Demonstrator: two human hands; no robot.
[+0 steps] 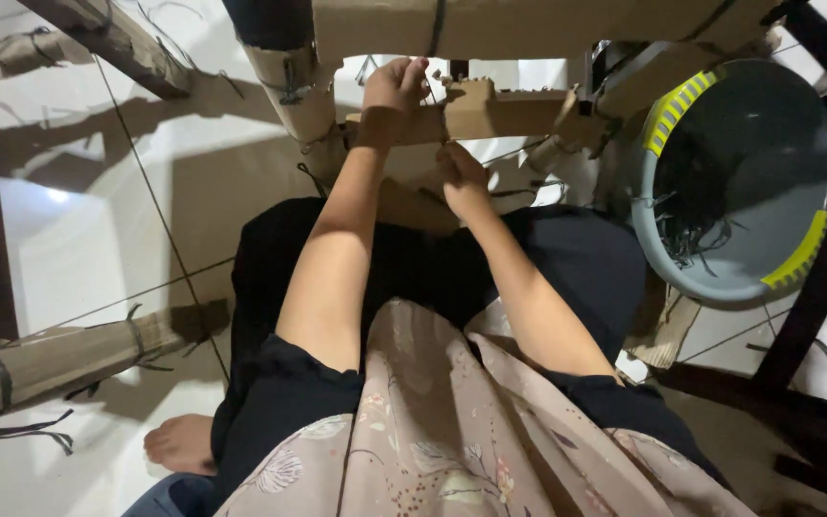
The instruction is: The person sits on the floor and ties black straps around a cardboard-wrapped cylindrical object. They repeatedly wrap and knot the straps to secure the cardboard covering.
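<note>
The person is sitting on a white tiled floor (78, 239) with both arms reaching forward over the lap. The left hand (394, 88) is gripping the near end of a cardboard bar (490, 107), fingers curled over its top edge and clamped on it. The bar is running crosswise in front of the person, level with that hand and extending away to the right. The right hand (461, 177) is sitting just below the bar, fingers drawn together around a thin dark strap (447, 144) (too fine to trace fully), which is running up to the bar.

A wrapped cardboard tube (299, 86) is standing just left of the left hand, bound with dark straps. A wider cardboard panel (528, 24) is spanning above both hands. To the right, near the far end of the bar, a grey plastic basin (748, 163) with yellow rim grips is tilting toward the person and is holding a tangle of dark strap offcuts (696, 230). Another bound cardboard tube (59, 359) is lying on the floor at the left, well apart from the hands.
</note>
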